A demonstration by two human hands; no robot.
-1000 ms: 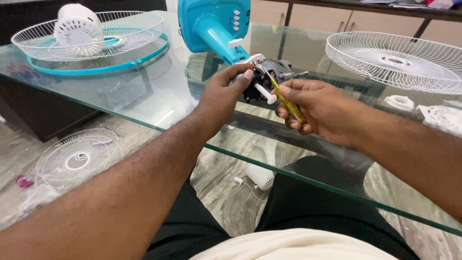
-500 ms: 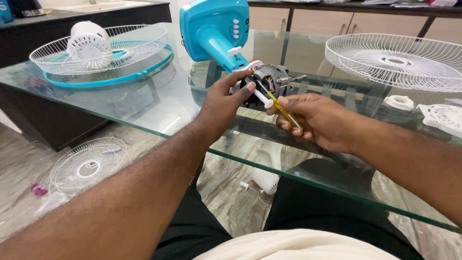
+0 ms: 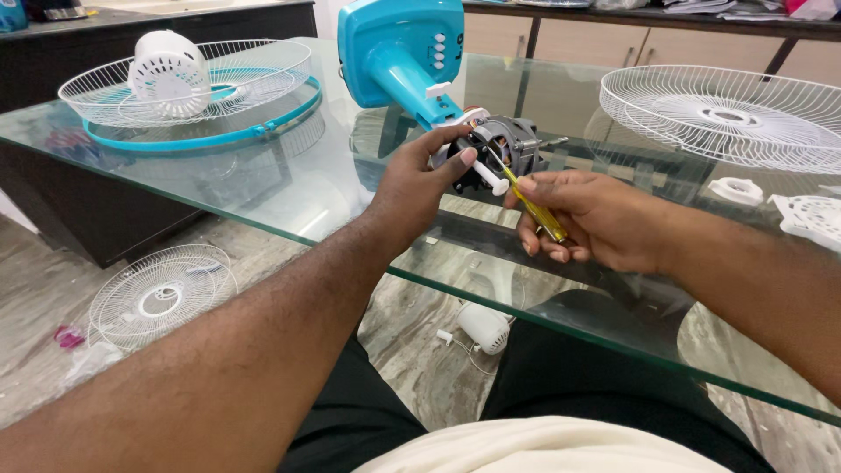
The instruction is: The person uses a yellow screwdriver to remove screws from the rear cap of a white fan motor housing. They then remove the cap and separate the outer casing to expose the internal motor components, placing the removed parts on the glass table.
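Observation:
A blue table fan body [image 3: 399, 48] lies tipped on the glass table [image 3: 289, 188], its bare motor [image 3: 504, 144] pointing toward me. My left hand [image 3: 420, 180] grips the motor's near side, thumb by a small white knob [image 3: 488, 178]. My right hand [image 3: 587, 219] holds a yellow-handled screwdriver [image 3: 530, 201], its tip aimed at the motor's rear.
A white wire fan guard [image 3: 727, 109] lies at the right, with white plastic parts [image 3: 810, 215] beside it. At the left sit another guard with a blue ring [image 3: 201, 131] and a white motor cover [image 3: 166, 74]. A third guard [image 3: 162, 289] lies on the floor under the glass.
The view has shifted a little, so everything sits further right in frame. Both hands stay on the motor and the screwdriver, with only small movement.

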